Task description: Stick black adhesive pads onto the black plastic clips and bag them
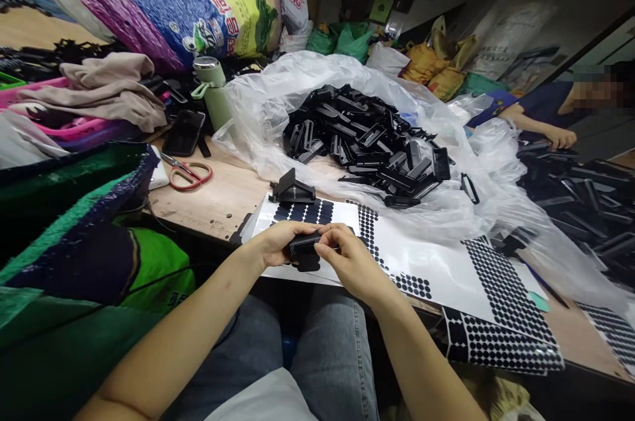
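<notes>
Over the table's front edge, my left hand (280,241) is closed around a black plastic part (302,245) with a woven, carbon-like pattern. My right hand (350,259) has its fingertips pinched at the right edge of that same part; whether a small piece lies between them is hidden. Beneath both hands is a white sheet (342,212) bearing rows of black oblong stickers (302,212). Just beyond, a folding black plastic holder (294,188) stands on the sheet. Further sheets of round black stickers (506,288) lie to the right.
A clear plastic bag (258,123) spreads around a heap of black plastic parts (367,136). Red-handled scissors (191,175), a phone (184,132) and a green flask (212,93) lie or stand left. A co-worker's hand (561,138) is above another heap (585,196) at right.
</notes>
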### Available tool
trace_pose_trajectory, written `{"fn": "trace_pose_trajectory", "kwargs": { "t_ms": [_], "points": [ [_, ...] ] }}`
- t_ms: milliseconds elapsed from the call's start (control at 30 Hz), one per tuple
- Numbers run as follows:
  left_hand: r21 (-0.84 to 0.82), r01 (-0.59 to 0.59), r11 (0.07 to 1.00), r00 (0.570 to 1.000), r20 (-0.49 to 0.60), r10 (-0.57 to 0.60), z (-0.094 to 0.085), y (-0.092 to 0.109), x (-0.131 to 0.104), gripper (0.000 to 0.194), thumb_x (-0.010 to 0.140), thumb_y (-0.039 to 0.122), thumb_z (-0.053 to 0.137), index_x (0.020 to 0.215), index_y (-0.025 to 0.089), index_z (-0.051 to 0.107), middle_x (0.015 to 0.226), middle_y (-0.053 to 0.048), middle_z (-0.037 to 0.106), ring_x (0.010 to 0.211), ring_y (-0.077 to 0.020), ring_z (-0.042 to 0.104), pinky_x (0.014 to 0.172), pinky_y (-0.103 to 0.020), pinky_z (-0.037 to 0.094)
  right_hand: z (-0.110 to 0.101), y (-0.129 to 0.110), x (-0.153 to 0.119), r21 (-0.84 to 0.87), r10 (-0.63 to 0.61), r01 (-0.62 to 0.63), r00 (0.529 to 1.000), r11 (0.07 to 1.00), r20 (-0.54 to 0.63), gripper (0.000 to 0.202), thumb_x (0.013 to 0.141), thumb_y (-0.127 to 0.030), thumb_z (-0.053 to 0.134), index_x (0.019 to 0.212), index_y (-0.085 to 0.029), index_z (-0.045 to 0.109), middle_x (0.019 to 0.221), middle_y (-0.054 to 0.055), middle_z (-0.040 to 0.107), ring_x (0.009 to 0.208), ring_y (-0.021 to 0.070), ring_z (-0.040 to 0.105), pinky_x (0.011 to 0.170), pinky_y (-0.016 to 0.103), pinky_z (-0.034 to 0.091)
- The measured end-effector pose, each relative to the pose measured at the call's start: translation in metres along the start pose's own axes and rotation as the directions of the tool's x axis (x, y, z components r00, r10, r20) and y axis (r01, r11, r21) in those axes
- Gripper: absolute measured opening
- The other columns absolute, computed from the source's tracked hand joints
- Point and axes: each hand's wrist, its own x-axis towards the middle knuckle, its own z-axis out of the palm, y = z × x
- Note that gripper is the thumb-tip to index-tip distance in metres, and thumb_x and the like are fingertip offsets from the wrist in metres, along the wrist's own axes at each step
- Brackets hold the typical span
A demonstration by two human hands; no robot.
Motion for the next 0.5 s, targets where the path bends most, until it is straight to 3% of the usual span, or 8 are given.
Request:
{"fn": "trace_pose_trajectory", "kwargs": {
  "t_ms": [200, 500],
  "points": [
    [-0.012, -0.008, 1.000, 1.000, 0.006, 0.008, 0.0047, -0.0054, 0.0025, 0.027, 0.070, 0.022, 0.056, 0.095, 0.013, 0.064, 0.077, -0.006, 0.064, 0.063, -0.0152, 0.060, 0.056, -0.027, 0.048, -0.0005, -0.0031, -0.0009, -0.045, 0.048, -0.049, 0.999, 0.998, -0.021, 0.014, 0.079, -0.024, 0.047, 0.065, -0.020, 0.047, 0.089, 0.001, 0.050, 0.082, 0.0139, 0.051, 0.075, 0.029, 0.040],
    [-0.030, -0.005, 1.000, 1.000, -0.017, 0.004, 0.0072, -0.0080, 0.0023, 0.030, 0.071, 0.016, 0.052, 0.098, 0.012, 0.064, 0.075, -0.006, 0.065, 0.062, -0.0148, 0.060, 0.056, -0.024, 0.046, 0.0070, -0.0015, -0.0028, -0.080, 0.054, -0.060, 0.996, 0.995, -0.072, 0.012, 0.079, -0.022, 0.047, 0.067, -0.020, 0.049, 0.088, 0.002, 0.050, 0.077, 0.0142, 0.051, 0.070, 0.029, 0.040]
  ]
}}
